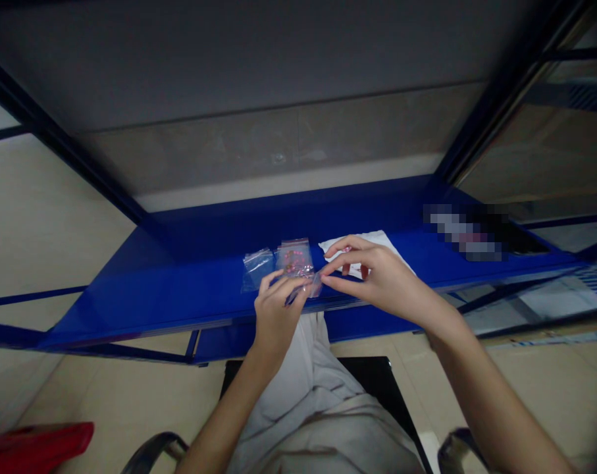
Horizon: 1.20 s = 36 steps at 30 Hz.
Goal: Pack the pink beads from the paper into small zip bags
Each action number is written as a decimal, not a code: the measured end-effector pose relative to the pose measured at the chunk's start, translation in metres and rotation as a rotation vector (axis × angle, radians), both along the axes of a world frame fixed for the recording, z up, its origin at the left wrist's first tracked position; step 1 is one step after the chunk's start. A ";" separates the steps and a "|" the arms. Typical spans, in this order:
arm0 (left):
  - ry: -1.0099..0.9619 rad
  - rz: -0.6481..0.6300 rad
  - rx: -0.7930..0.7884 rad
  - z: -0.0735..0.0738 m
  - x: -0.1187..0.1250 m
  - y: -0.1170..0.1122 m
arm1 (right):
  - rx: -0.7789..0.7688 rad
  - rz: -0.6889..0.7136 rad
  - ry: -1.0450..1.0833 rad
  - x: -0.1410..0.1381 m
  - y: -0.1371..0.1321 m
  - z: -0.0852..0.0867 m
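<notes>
Blue shelf [194, 296]: clear bag [294, 258] of pink beads [293, 262], pinched by right hand [382, 283], gripped by left hand [276, 322].

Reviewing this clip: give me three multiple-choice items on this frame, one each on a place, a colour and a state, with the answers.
1. Where does the white sheet lie?
A) on the floor
B) on the blue shelf
C) on the chair

2. What colour are the beads in the clear bag?
A) green
B) yellow
C) pink

3. How do the right hand's fingers stand?
A) pinching clear plastic
B) flat on the shelf
C) curled in a fist

1 B: it sits on the shelf beside the bag.
2 C: pink shows through the bag.
3 A: thumb and forefinger close on the plastic.
</notes>
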<state>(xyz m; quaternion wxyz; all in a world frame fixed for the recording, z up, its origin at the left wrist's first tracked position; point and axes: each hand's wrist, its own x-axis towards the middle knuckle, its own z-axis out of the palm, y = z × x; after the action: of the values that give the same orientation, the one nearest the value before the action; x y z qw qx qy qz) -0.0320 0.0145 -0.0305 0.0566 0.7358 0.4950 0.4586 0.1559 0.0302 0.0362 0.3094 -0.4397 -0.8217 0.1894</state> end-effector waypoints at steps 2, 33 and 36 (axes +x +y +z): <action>-0.010 0.004 0.002 0.000 -0.001 0.000 | -0.007 0.002 0.007 0.001 0.000 0.001; 0.040 0.081 0.093 0.002 0.000 -0.002 | -0.095 -0.050 0.124 -0.013 0.006 -0.018; 0.060 0.048 0.087 0.003 -0.001 -0.001 | -0.109 -0.039 0.121 -0.018 0.005 -0.021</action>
<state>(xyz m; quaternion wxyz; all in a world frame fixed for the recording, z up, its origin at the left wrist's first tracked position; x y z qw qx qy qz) -0.0326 0.0133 -0.0273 -0.0016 0.7388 0.4937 0.4587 0.1384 0.0348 0.0157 0.3377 -0.4594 -0.7813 0.2538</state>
